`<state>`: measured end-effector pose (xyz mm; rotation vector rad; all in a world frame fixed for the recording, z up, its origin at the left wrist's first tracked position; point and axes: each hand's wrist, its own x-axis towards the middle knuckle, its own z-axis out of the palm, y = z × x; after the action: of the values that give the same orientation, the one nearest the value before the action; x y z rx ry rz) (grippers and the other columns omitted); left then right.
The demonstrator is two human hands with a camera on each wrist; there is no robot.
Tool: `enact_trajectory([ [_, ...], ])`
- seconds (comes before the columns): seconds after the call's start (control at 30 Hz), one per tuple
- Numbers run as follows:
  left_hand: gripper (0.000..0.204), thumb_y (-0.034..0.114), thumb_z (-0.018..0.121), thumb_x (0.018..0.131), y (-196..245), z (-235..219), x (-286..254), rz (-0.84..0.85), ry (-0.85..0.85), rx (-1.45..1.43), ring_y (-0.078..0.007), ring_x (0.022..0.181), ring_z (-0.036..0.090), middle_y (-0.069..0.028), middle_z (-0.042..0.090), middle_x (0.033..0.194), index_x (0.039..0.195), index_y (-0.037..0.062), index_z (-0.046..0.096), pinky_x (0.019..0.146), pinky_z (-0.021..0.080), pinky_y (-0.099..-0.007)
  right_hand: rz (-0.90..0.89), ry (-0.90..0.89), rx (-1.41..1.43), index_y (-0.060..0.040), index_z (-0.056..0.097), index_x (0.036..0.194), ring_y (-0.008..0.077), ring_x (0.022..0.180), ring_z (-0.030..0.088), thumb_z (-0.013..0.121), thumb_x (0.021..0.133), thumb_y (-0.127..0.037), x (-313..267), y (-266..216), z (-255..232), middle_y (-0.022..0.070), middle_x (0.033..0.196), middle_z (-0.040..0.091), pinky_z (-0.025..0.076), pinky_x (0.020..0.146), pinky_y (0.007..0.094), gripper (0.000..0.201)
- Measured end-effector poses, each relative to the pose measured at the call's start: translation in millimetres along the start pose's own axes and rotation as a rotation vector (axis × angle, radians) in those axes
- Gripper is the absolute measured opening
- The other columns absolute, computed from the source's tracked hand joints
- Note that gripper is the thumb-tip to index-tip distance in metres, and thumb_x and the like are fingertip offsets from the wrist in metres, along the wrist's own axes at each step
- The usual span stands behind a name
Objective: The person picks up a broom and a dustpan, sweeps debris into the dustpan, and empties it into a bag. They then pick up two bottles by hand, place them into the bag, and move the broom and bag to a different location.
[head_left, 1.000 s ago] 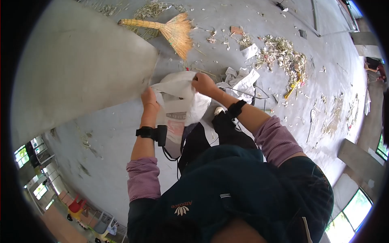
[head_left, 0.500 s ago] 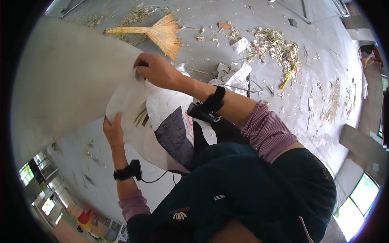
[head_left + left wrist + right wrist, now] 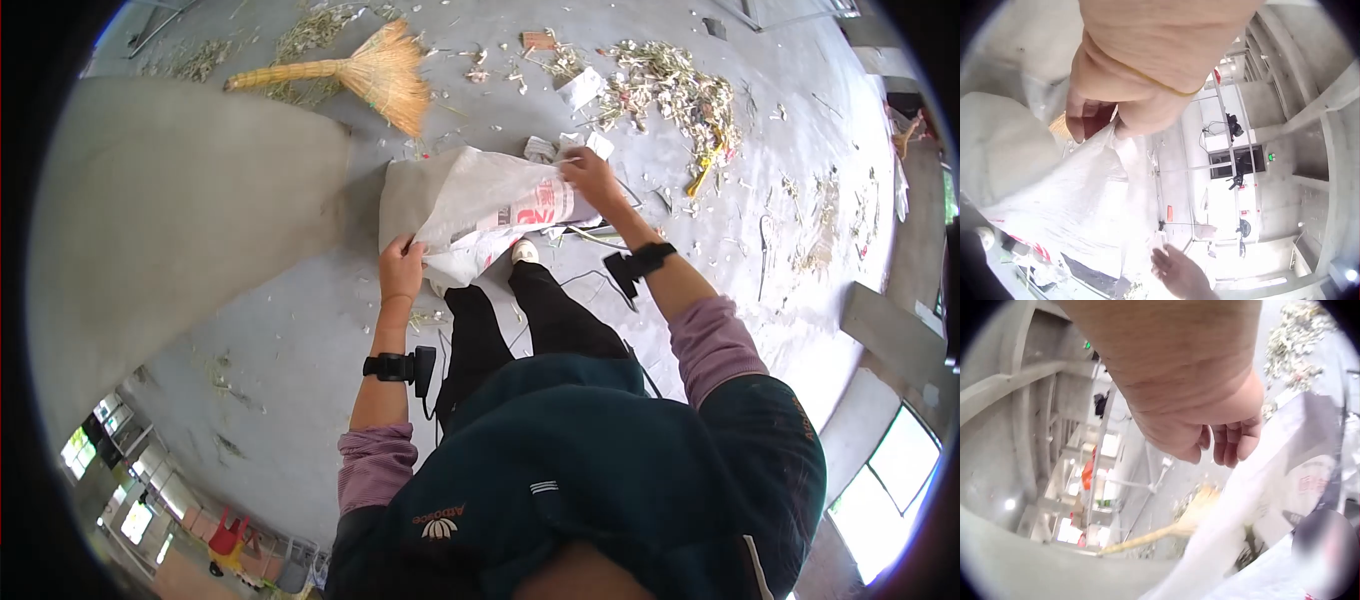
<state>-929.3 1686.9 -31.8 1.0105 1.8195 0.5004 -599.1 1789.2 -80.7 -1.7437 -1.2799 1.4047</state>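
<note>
A white woven sack (image 3: 435, 200) with red print stretches in front of my legs in the head view. My left hand (image 3: 402, 268) pinches its rim at the near side. In the left wrist view, white sack cloth (image 3: 1079, 194) runs down from the thumb and fingers of that hand. My right hand (image 3: 592, 180) is at the sack's right end, slightly blurred. The right wrist view shows its fingers (image 3: 1230, 447) loosely bent beside the sack's edge, with a gap between thumb and fingers. Some dry stalks (image 3: 1250, 544) show beside the white cloth there.
A straw broom (image 3: 385, 80) lies on the floor beyond the sack. At the right is a heap of dry plant scraps (image 3: 675, 85), with a crumpled white piece (image 3: 580, 88) near it. A large grey slab-like surface (image 3: 200, 210) fills the left side.
The sack has swung from the left to in front of my legs and now lies stretched sideways. My right hand has moved right and away from my left hand, which also shifted right.
</note>
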Motion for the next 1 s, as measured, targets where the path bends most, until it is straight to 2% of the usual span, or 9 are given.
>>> enact_trajectory([
  [0.1, 0.028, 0.012, 0.051, 0.081, 2.0, 17.6, 1.9, -0.311, 0.057, -0.579, -0.0204, 0.081, 0.059, -0.011, 0.059, 0.093, 0.104, -0.0053, 0.053, 0.067, 0.051, -0.0307, 0.167, 0.376, 0.078, 0.0066, 0.056, 0.095, 0.0178, 0.077, 0.06, 0.059, 0.074, -0.018, -23.4, 56.0, -70.0, 0.0144, 0.083, 0.063, 0.047, 0.067, 0.0273, 0.032],
  [0.13, 0.028, 0.012, 0.051, 0.081, -2.5, 20.8, 2.1, -0.311, 0.036, -0.571, -0.0204, 0.081, 0.059, -0.011, 0.059, 0.093, 0.104, -0.0053, 0.053, 0.067, 0.051, -0.0307, 0.209, 0.483, 0.05, 0.0067, 0.057, 0.094, 0.0191, 0.078, 0.06, 0.06, 0.074, -0.019, -33.9, 73.9, -89.5, 0.0146, 0.083, 0.063, 0.047, 0.068, 0.0287, 0.033],
  [0.2, 0.029, 0.009, 0.045, 0.085, -25.6, 26.2, 9.3, -0.46, 0.039, -1.062, -0.0234, 0.09, 0.056, -0.011, 0.056, 0.104, 0.111, -0.002, 0.048, 0.074, 0.049, -0.0372, 0.28, 0.519, -0.064, 0.0065, 0.057, 0.092, 0.0202, 0.079, 0.06, 0.06, 0.074, -0.023, -50.7, 119.7, -113.1, 0.0147, 0.083, 0.063, 0.046, 0.07, 0.03, 0.035],
  [0.27, 0.03, 0.008, 0.041, 0.087, -37.7, 28.3, 21.6, -0.525, 0.06, -1.179, -0.0273, 0.101, 0.052, -0.0134, 0.051, 0.112, 0.115, -0.0006, 0.044, 0.083, 0.045, -0.0412, 0.347, 0.538, -0.174, 0.0064, 0.058, 0.091, 0.0214, 0.081, 0.06, 0.061, 0.074, -0.028, -62.9, 135.2, -119.1, 0.0148, 0.082, 0.063, 0.046, 0.072, 0.0313, 0.038],
  [0.33, 0.03, 0.011, 0.038, 0.088, -30.0, 27.2, 28.1, -0.634, 0.234, -1.402, -0.0296, 0.106, 0.049, -0.014, 0.05, 0.116, 0.115, 0.0002, 0.045, 0.087, 0.042, -0.0441, 0.411, 0.314, -0.112, 0.0013, 0.06, 0.084, 0.0149, 0.071, 0.054, 0.059, 0.077, -0.037, -68.8, 140.4, -109.9, 0.0077, 0.074, 0.058, 0.042, 0.064, 0.0264, 0.039],
  [0.47, 0.031, 0.017, 0.042, 0.086, 0.3, 12.2, 29.9, -0.397, 0.301, -1.284, -0.0293, 0.107, 0.049, -0.0122, 0.049, 0.119, 0.112, 0.0015, 0.049, 0.087, 0.043, -0.0453, 0.467, 0.144, 0.179, 0.002, 0.06, 0.078, 0.0127, 0.068, 0.051, 0.057, 0.078, -0.045, -51.9, 149.5, -79.8, 0.0058, 0.072, 0.056, 0.04, 0.061, 0.0252, 0.047],
  [0.6, 0.032, 0.016, 0.05, 0.079, -20.0, -9.9, 37.2, -0.27, 0.325, -0.885, -0.023, 0.094, 0.053, -0.0083, 0.053, 0.104, 0.107, 0.0023, 0.05, 0.081, 0.044, -0.0337, 0.511, 0.093, 0.259, -0.0024, 0.056, 0.066, 0.0106, 0.052, 0.045, 0.062, 0.076, -0.04, -39.5, 156.8, -77.7, 0.0019, 0.06, 0.051, 0.036, 0.048, 0.0258, 0.039],
  [0.8, 0.025, 0.013, 0.059, 0.074, 17.5, -13.5, 0.2, -0.101, 0.257, -0.643, -0.0186, 0.088, 0.053, -0.0058, 0.054, 0.091, 0.096, 0.0017, 0.053, 0.079, 0.042, -0.029, 0.541, 0.183, 0.156, -0.0074, 0.053, 0.061, 0.0077, 0.042, 0.037, 0.072, 0.068, -0.035, -37.2, 133.0, -99.9, -0.0031, 0.052, 0.042, 0.028, 0.039, 0.0246, 0.034],
  [1.0, 0.048, 0.036, 0.057, 0.08, 12.6, -17.6, 5.6, -0.201, 0.34, -0.445, -0.0171, 0.088, 0.052, -0.009, 0.057, 0.099, 0.107, -0.0041, 0.055, 0.077, 0.041, -0.0278, 0.428, 0.275, 0.179, -0.0055, 0.051, 0.057, 0.0061, 0.04, 0.035, 0.072, 0.068, -0.034, -63.9, 69.5, -145.3, -0.003, 0.048, 0.041, 0.024, 0.036, 0.0242, 0.037],
])
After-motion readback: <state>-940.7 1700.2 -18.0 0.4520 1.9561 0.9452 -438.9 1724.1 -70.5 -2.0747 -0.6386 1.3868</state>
